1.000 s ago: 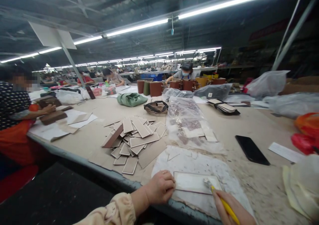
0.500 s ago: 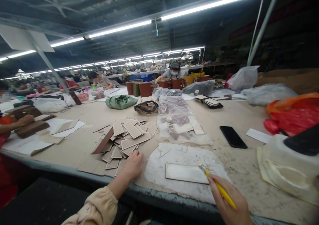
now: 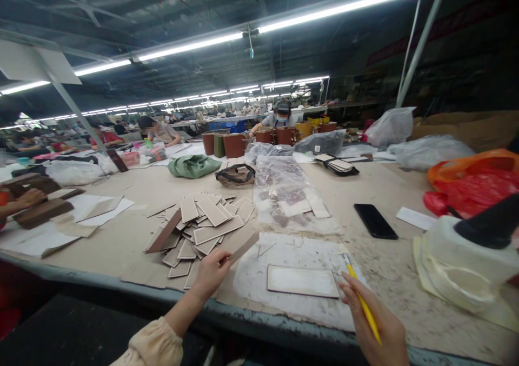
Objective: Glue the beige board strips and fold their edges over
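Observation:
My left hand (image 3: 213, 274) pinches the near end of a thin taupe strip (image 3: 245, 247), raised and tilted at the right side of a heap of flat taupe pieces (image 3: 213, 214). Between my hands, one rectangular piece with a whitish, wet-looking face (image 3: 302, 280) lies on a stained white sheet (image 3: 259, 295). My right hand (image 3: 371, 312) holds a yellow-handled brush (image 3: 363, 301), its tip just past the right end of that piece.
A black phone (image 3: 375, 221) and a whitish plastic jug (image 3: 466, 263) are on the right. Beyond the sheet lies clear plastic (image 3: 279, 179). A green bag (image 3: 193, 166) sits behind the heap. Another person's hand (image 3: 32, 197) is at far left; a person (image 3: 279, 118) works across the table.
My left hand has lifted a strip from beside the heap. The brush has moved right, off the whitish piece. The view has shifted slightly.

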A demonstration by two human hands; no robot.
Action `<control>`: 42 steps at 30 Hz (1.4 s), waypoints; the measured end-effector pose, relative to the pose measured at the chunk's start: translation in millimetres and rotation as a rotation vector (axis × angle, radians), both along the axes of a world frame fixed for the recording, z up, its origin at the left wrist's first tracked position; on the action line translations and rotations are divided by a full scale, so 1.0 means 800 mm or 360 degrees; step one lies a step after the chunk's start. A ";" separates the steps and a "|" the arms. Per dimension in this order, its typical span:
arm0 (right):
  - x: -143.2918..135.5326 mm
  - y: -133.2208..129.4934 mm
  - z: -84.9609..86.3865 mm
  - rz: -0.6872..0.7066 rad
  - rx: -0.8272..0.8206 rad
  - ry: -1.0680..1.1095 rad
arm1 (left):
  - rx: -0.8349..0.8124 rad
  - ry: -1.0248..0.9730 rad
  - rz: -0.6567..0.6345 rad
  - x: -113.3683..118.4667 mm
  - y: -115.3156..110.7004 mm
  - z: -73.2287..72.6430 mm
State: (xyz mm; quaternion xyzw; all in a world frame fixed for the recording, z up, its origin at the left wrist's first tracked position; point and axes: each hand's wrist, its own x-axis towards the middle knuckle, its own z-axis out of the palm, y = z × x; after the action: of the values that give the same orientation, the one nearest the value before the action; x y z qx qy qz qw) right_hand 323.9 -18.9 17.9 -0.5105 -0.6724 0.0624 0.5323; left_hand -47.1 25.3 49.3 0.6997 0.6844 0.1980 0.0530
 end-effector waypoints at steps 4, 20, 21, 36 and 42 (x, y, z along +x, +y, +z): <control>-0.016 -0.005 0.014 -0.0081 -0.0312 0.0435 | 0.0642 -0.0423 -0.0555 0.024 -0.023 0.002; -0.016 0.000 0.043 -0.0348 -0.0700 0.0683 | 0.0826 -0.0241 -0.1247 0.105 -0.015 -0.007; -0.008 0.003 0.041 -0.0429 -0.0688 0.0633 | 0.0783 -0.0260 -0.1187 0.100 -0.013 -0.013; -0.006 0.022 -0.008 -0.0454 -0.0544 0.0012 | 0.0306 -0.0350 -0.1322 0.078 0.003 -0.060; -0.022 0.029 -0.007 -0.0453 -0.0588 0.0051 | 0.0375 -0.0377 -0.1283 0.076 0.001 -0.063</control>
State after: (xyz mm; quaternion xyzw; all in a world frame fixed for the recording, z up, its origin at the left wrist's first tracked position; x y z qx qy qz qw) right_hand 306.0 4.3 12.7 -0.6878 -0.5623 0.1169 0.4439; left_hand 14.0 26.5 -1.3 0.8847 0.3184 0.3170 0.1240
